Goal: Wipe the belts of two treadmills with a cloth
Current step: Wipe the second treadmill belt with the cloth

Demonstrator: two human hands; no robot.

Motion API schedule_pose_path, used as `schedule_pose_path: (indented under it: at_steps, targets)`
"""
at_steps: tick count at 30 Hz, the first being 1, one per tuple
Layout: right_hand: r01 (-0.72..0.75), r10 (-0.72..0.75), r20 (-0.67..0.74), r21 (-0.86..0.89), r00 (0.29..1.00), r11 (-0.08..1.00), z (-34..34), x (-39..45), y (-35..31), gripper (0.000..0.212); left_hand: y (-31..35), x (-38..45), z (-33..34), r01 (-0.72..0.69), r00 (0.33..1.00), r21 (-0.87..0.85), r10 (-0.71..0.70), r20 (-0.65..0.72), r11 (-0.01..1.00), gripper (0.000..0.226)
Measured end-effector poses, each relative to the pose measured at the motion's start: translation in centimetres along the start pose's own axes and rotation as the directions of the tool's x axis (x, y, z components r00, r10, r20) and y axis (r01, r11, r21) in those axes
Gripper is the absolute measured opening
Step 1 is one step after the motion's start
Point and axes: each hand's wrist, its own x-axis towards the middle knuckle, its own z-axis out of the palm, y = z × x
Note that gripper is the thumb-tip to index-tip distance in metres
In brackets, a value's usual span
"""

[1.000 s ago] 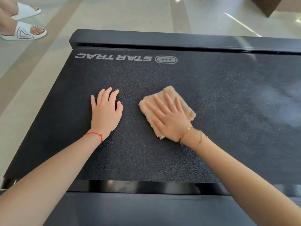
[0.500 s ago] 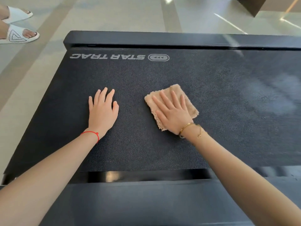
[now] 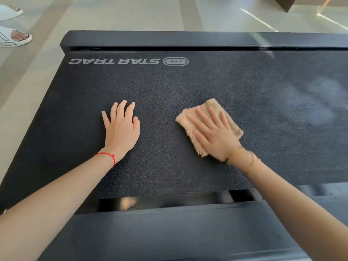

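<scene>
Hands flat on belt (image 3: 188, 87), one on cloth (image 3: 211, 110).
Right hand (image 3: 214, 136) presses the tan cloth with straight fingers at mid-belt; left hand (image 3: 121, 129) lies flat, fingers spread, well apart to its left.

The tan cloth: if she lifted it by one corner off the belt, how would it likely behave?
The tan cloth looks fluffy with frayed edges, so it would probably droop limply. It seems folded, so it may unfold. It is likely light: the flat right hand moves it across the textured belt.
</scene>
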Motion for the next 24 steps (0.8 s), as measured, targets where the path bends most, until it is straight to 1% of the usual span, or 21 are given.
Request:
schedule_pose_path:
  at_steps: [2,3,4,5,7,9,10,12,14,16,17,19,21,23,24]
  targets:
    - [-0.13,0.13,0.0,0.01,0.991,0.991,-0.6,2.8,0.7,0.054,0.2,0.3,0.0,0.001,1.0,-0.002,-0.001,0.002,1.0,0.051]
    - [-0.161,0.161,-0.003,0.01,0.987,0.987,-0.7,3.7,0.3,0.054,0.4,0.5,0.1,-0.005,1.0,-0.003,0.005,0.005,1.0,0.051]
    - [-0.162,0.162,-0.008,0.006,0.987,0.987,-0.6,4.1,-0.3,0.054,0.6,0.8,0.1,-0.012,1.0,-0.007,0.013,0.007,1.0,0.051]
    - [-0.131,0.131,-0.01,-0.002,0.991,0.991,-0.3,3.8,-1.3,0.054,0.9,1.1,0.2,-0.019,1.0,-0.011,0.019,0.006,1.0,0.05]
    - [0.004,-0.004,-0.004,-0.03,1.0,1.0,0.5,2.0,-3.5,0.054,1.6,1.7,0.3,-0.033,0.999,-0.019,0.033,0.002,0.999,0.05]
    - [0.143,-0.143,0.007,-0.048,0.99,0.989,1.0,-0.5,-5.0,0.055,2.5,2.3,0.6,-0.045,0.999,-0.035,0.045,0.004,0.998,0.049]
    - [0.19,-0.189,0.011,-0.05,0.982,0.981,1.1,-1.6,-5.3,0.055,2.8,2.6,0.7,-0.05,0.999,-0.041,0.05,0.009,0.998,0.049]
    - [0.235,-0.234,0.012,-0.042,0.972,0.971,1.0,-3.1,-4.8,0.055,3.4,3.1,1.0,-0.057,0.998,-0.044,0.058,0.018,0.997,0.049]
    - [0.236,-0.236,-0.002,-0.033,0.972,0.971,0.7,-3.4,-3.5,0.055,3.6,3.4,1.2,-0.059,0.998,-0.039,0.06,0.014,0.997,0.05]
    - [0.193,-0.193,-0.007,-0.024,0.981,0.981,0.4,-2.4,-1.8,0.055,3.6,3.5,1.5,-0.057,0.998,-0.028,0.058,0.004,0.998,0.05]
    - [0.148,-0.148,-0.007,-0.017,0.989,0.989,0.3,-1.2,-0.8,0.054,3.6,3.4,1.6,-0.058,0.998,-0.02,0.058,0.0,0.998,0.051]
    - [0.014,-0.014,-0.012,-0.011,1.0,1.0,-0.1,2.0,1.5,0.054,3.6,3.2,1.7,-0.054,0.999,0.0,0.054,-0.005,0.999,0.051]
    - [-0.134,0.134,-0.009,0.01,0.991,0.991,-0.8,6.0,3.1,0.053,3.8,3.2,1.8,-0.044,0.999,0.012,0.044,-0.01,0.999,0.052]
    - [-0.222,0.222,-0.002,0.038,0.975,0.974,-1.3,9.2,3.1,0.053,4.0,3.1,1.9,-0.037,0.999,0.024,0.038,-0.013,0.999,0.051]
    - [-0.23,0.23,0.001,0.037,0.973,0.972,-1.3,10.2,2.3,0.053,4.1,3.1,1.9,-0.037,0.999,0.027,0.037,-0.015,0.999,0.051]
